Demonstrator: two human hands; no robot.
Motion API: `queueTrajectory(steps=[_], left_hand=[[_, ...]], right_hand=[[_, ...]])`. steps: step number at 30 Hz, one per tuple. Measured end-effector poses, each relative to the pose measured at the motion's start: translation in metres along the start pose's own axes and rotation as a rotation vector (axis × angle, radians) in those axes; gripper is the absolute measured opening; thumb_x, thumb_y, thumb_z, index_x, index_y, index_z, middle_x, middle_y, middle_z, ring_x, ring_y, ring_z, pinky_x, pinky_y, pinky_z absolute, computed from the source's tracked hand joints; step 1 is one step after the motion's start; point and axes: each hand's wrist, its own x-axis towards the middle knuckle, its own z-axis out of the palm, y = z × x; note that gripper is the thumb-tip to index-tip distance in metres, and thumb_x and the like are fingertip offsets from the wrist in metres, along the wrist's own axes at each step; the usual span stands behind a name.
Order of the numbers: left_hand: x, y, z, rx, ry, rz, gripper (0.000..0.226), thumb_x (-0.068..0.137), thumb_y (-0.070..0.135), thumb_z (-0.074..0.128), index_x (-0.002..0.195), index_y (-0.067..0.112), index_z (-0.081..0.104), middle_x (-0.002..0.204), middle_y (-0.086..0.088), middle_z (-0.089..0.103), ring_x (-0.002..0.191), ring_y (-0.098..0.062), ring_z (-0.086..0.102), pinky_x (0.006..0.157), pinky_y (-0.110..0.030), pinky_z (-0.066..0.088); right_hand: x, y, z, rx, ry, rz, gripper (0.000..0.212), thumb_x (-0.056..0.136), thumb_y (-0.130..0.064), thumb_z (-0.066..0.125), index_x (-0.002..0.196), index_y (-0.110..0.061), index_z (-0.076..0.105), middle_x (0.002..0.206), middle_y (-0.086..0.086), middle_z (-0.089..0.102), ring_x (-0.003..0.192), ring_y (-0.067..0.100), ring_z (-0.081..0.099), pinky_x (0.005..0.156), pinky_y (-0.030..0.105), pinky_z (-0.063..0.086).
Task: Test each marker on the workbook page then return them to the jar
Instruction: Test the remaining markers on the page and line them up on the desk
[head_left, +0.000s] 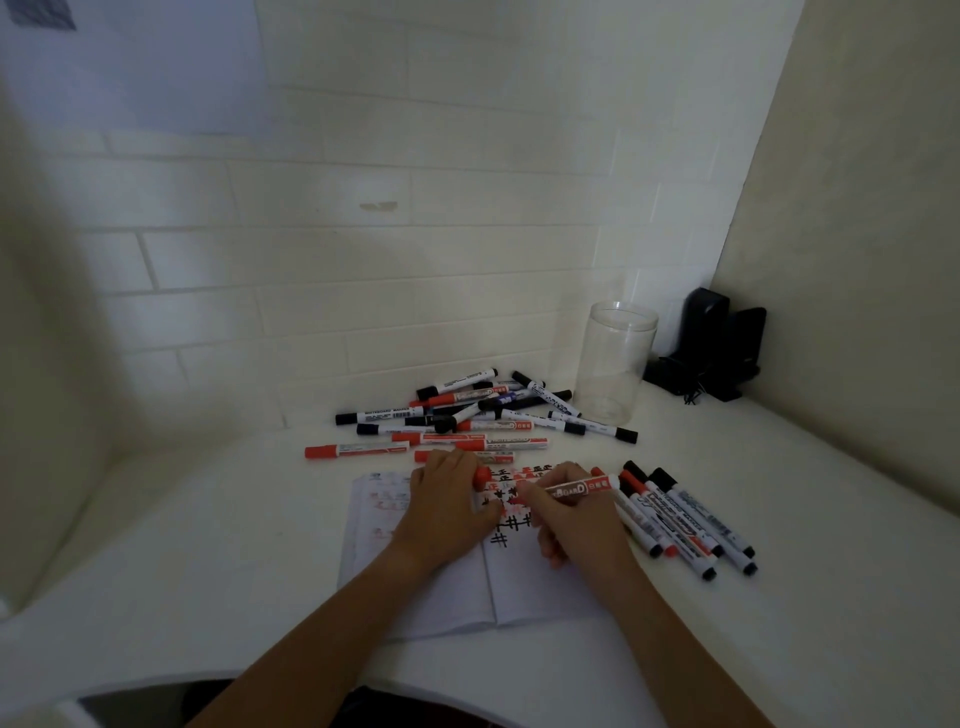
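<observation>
Marker pile (467, 415) lies behind the workbook (447, 587), jar (613, 364) at its right.

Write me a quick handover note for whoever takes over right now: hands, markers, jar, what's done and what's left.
Right hand grips a red marker, tip at the workbook page.
Left hand holds its red cap and rests on the page.
Jar stands empty, back right.
Untested-looking pile lies behind the workbook; a row of markers lies right of it.
Left: recap, test the rest, fill the jar.
</observation>
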Motion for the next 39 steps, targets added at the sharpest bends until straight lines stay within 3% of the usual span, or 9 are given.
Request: queueTrajectory(steps=[9,20,24,29,32,39], left_hand=[[0.0009,-0.0011,0.0013,0.002,-0.005,-0.002,0.024,0.083,0.045,0.060,0.088,0.031,0.041,0.096,0.010,0.044,0.097,-0.013,0.035,0.086,-0.032,0.029],[0.0018,-0.0037,0.0025,-0.001,-0.008,0.007,0.024,0.081,0.047,0.057,0.087,0.030,0.041,0.095,0.010,0.044,0.097,-0.014,0.036,0.087,-0.035,0.033],[0.0020,-0.0044,0.0030,0.001,-0.013,0.004,0.024,0.080,0.051,0.052,0.088,0.031,0.041,0.096,0.010,0.045,0.097,-0.014,0.037,0.089,-0.036,0.035],[0.0026,-0.0036,0.0026,0.000,-0.005,0.005,0.026,0.082,0.046,0.060,0.088,0.031,0.040,0.096,0.009,0.044,0.097,-0.014,0.036,0.088,-0.036,0.035],[0.0018,-0.0033,0.0016,-0.004,-0.009,0.010,0.025,0.082,0.046,0.059,0.087,0.031,0.040,0.096,0.010,0.044,0.098,-0.014,0.035,0.086,-0.035,0.032],[0.0023,-0.0007,0.0001,-0.004,-0.009,0.003,0.025,0.082,0.045,0.060,0.087,0.031,0.040,0.095,0.010,0.042,0.097,-0.014,0.034,0.084,-0.034,0.029]], right_hand=[[-0.0068,0.0042,0.0060,-0.185,0.086,0.017,0.022,0.091,-0.014,0.062,0.074,-0.010,0.048,0.052,0.013,0.057,0.036,0.022,0.045,0.036,0.023,0.035],[-0.0069,0.0038,0.0079,-0.204,0.071,-0.001,0.020,0.088,-0.009,0.067,0.075,-0.002,0.052,0.050,0.012,0.057,0.032,0.019,0.043,0.035,0.024,0.036],[-0.0046,0.0049,0.0074,-0.208,0.122,0.000,0.020,0.088,-0.008,0.066,0.073,-0.004,0.054,0.050,0.011,0.056,0.034,0.015,0.045,0.036,0.025,0.038],[-0.0064,0.0038,0.0088,-0.214,0.011,-0.020,0.023,0.087,-0.008,0.066,0.070,-0.012,0.051,0.049,0.006,0.056,0.034,0.013,0.044,0.038,0.022,0.035],[-0.0051,0.0042,0.0087,-0.249,0.050,-0.047,0.025,0.085,-0.008,0.069,0.067,-0.011,0.051,0.047,0.003,0.055,0.035,0.008,0.046,0.039,0.020,0.035],[-0.0042,0.0064,0.0059,-0.245,0.092,-0.053,0.027,0.085,-0.009,0.068,0.066,-0.014,0.050,0.050,0.003,0.052,0.042,0.014,0.048,0.038,0.022,0.037]])
